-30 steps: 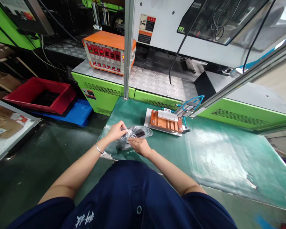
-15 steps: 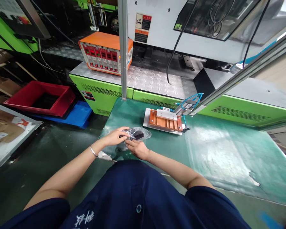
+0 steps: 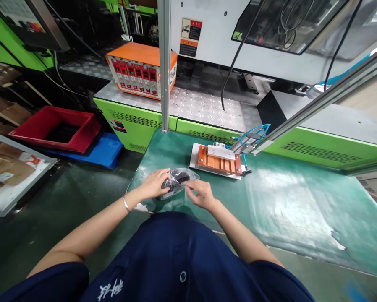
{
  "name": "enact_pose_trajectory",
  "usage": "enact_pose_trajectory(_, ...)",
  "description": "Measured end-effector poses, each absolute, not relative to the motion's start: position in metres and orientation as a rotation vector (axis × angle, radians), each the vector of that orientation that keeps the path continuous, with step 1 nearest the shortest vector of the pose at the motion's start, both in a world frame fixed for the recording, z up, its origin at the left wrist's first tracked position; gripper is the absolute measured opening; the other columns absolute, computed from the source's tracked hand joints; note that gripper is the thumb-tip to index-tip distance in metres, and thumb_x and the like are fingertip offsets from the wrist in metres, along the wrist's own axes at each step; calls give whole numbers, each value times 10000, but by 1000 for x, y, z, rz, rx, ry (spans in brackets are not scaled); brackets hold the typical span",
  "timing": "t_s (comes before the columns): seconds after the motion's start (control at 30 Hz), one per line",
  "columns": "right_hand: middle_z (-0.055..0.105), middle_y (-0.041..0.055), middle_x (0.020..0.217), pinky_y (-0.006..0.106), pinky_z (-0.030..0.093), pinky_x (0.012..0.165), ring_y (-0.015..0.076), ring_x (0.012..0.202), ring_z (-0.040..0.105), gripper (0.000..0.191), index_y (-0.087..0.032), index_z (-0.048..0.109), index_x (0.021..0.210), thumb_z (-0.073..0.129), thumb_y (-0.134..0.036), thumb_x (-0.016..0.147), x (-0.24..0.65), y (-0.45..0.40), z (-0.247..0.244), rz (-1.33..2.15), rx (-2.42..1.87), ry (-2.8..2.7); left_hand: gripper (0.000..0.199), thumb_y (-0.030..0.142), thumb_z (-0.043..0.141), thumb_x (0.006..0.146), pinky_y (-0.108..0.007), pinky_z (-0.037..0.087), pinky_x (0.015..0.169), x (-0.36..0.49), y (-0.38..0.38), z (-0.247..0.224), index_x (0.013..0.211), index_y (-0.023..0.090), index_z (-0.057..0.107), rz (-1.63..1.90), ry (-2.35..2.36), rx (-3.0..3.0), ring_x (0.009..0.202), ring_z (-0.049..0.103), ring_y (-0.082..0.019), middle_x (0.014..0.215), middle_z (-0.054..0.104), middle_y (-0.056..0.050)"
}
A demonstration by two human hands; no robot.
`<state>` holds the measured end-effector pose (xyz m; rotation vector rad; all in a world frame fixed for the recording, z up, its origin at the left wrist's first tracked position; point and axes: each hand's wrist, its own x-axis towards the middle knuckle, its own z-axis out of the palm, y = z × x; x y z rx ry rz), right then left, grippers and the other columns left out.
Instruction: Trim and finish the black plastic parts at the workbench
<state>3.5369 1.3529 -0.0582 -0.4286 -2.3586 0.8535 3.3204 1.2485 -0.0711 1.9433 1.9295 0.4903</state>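
Observation:
A clear plastic bag [image 3: 176,181] with dark pieces inside lies on the green mat, near the table's left front corner. My left hand [image 3: 154,183] grips the bag's left side, thumb and fingers around it. At the bag's right edge, my right hand [image 3: 200,193] pinches the plastic between thumb and fingers. Behind and to the right of the bag sits an orange and silver fixture [image 3: 219,160] on a metal plate, touched by neither hand.
Beyond the green table [image 3: 283,201] stand an orange control box [image 3: 138,69] and a metal upright post [image 3: 165,67]. A slanted rail [image 3: 320,92] crosses at right. A red bin [image 3: 87,130] is on a blue pallet at left.
My right hand has moved right and slightly up, from the middle of the bag to its right edge. My left hand has shifted slightly, with its thumb and fingers spread wider over the bag.

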Motion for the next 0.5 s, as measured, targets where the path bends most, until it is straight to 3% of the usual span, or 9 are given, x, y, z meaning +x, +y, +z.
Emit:
enact_pose_trajectory(0.13,682,91,1016,370,542,790,208,904,644,312,-220,651,1082,514,-199,802,3553,1386,-55,871,-752,-2129,621,262,651,709,-464,388,1017,3332,1250,-64,1292,199,445,479,2014,1916,1249,471,-322,1369,488,-142)
enact_pose_trajectory(0.33,532,121,1344,420,481,944,261,1193,544,690,-224,480,1350,709,-284,702,3558,1417,-86,1515,-636,-2329,739,455,684,713,-452,382,1043,3332,1246,-50,1358,225,407,587,1883,1784,1265,464,-315,1394,474,-124)
enact_pose_trajectory(0.5,609,99,1211,402,439,999,226,1137,574,430,-214,670,1129,712,-419,753,3538,1407,-100,1560,-498,-2274,566,489,552,818,-400,431,1009,3301,1233,-62,1294,195,469,1333,2123,1326,1216,517,-249,1364,494,-139)
